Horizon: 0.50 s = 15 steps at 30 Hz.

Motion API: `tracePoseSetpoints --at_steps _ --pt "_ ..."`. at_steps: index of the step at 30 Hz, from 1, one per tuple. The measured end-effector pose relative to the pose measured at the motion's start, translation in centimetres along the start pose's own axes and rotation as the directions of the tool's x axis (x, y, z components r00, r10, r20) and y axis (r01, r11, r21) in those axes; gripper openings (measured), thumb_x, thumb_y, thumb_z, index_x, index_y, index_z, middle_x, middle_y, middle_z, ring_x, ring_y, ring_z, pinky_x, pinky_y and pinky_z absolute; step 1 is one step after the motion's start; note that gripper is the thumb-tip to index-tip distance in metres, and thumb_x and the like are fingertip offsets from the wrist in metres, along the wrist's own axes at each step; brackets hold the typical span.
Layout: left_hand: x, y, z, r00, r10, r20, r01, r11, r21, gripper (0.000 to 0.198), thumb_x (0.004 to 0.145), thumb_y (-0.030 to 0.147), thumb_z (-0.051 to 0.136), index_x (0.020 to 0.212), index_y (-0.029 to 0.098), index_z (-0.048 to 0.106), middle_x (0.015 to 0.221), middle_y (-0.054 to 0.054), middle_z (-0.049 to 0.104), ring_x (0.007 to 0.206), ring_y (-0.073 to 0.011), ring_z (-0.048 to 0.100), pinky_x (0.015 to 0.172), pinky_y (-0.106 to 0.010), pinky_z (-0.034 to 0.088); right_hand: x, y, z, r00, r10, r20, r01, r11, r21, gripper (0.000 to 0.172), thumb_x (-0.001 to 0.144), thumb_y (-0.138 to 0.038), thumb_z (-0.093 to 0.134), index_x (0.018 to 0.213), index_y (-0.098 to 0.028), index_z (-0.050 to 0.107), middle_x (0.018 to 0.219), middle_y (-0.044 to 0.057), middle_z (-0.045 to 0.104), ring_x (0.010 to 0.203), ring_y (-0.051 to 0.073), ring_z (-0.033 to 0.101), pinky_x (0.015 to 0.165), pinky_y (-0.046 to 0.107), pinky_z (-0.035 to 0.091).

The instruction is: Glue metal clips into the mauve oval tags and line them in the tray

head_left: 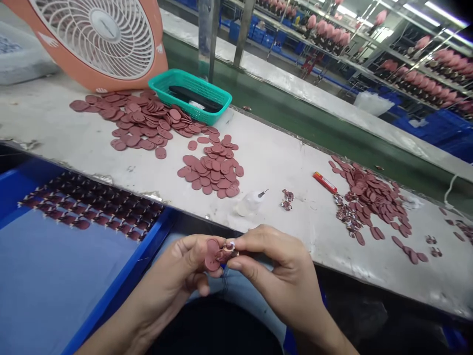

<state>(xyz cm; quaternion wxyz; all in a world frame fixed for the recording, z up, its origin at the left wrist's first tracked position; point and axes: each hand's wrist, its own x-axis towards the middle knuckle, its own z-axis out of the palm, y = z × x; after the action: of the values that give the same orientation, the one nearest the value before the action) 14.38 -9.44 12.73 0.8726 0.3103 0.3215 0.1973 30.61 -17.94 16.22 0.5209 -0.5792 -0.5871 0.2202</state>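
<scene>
Item in work: dull-red oval pieces (pixel 212 255), flat, smooth and matte, one lobe above another, small dark holes in the lower; whether two pieces overlap or one is waisted cannot be told. Against their right side, a small folded piece (pixel 226 253), darker red with pale and white patches. Location: between both hands, in front of the worktop (pixel 281 148) and above the lap.

Left hand (pixel 186 261): grip closed on the oval pieces, thumb along the face. Right hand (pixel 283 271): grip pinching the folded piece between thumb and forefinger.

Edges: the worktop's near edge, worn and flaked, runs just beyond the fingers, sloping down to the right; the far edge borders a green strip (pixel 273 101). At left, the wall of a blue tray (pixel 127 259) stands near the left forearm, rows of dark-red pieces (pixel 92 204) inside.

Room: a pale stretch of worktop lies between the centre pile (pixel 214 170) and the right-hand pile (pixel 377 192). Standing in its near part: a translucent bottle (pixel 248 203) with dark needle tip, tilted, and small folded bits (pixel 287 199) beside it. A red stick (pixel 325 183), yellow-ended, lies by the right-hand pile.
</scene>
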Motion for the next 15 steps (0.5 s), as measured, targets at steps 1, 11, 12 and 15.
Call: tracePoseSetpoints --at_steps 1,11,12,15 --pt "-0.04 -0.08 -0.08 1.0 -0.002 0.002 0.002 1.0 -0.007 0.044 0.067 0.059 0.086 0.078 0.017 0.084 0.067 -0.001 0.062 0.052 -0.0064 0.046 0.044 -0.011 0.046 0.07 0.11 0.02 1.0 -0.005 0.006 0.005 1.0 -0.006 0.013 0.085 -0.015 0.08 0.098 -0.018 0.077 0.084 0.0 0.078 0.075 0.011 0.07 0.073 0.021 0.055" --pt "-0.03 -0.42 -0.4 0.999 -0.05 0.01 0.05 0.998 -0.031 0.04 0.07 0.057 0.086 0.07 0.017 0.081 0.06 0.0 0.057 0.052 -0.0072 0.048 0.043 -0.011 0.046 0.46 0.09 0.04 0.994 -0.06 0.097 0.063 0.998 -0.03 0.011 0.086 -0.012 0.078 0.097 -0.015 0.076 0.083 0.002 0.077 0.073 0.01 0.07 0.072 0.021 0.054" --pt "0.0 -0.37 -0.39 0.999 -0.052 0.003 0.052 0.998 -0.029 0.04 0.07 0.057 0.086 0.072 0.017 0.081 0.06 0.0 0.057 0.052 -0.007 0.048 0.043 -0.011 0.046 0.51 0.07 0.01 0.992 -0.062 0.106 0.066 0.997 -0.028 0.011 0.087 -0.012 0.077 0.097 -0.015 0.076 0.082 0.002 0.077 0.073 0.011 0.07 0.072 0.021 0.054" --pt "-0.01 -0.21 -0.28 0.998 -0.062 -0.01 0.061 0.998 -0.017 0.041 0.07 0.057 0.086 0.075 0.017 0.082 0.059 0.0 0.057 0.052 -0.0072 0.048 0.043 -0.011 0.046 0.65 0.03 -0.15 0.989 -0.072 0.132 0.075 0.997 -0.019 0.01 0.087 -0.012 0.077 0.097 -0.014 0.076 0.083 0.003 0.077 0.074 0.011 0.071 0.074 0.022 0.054"
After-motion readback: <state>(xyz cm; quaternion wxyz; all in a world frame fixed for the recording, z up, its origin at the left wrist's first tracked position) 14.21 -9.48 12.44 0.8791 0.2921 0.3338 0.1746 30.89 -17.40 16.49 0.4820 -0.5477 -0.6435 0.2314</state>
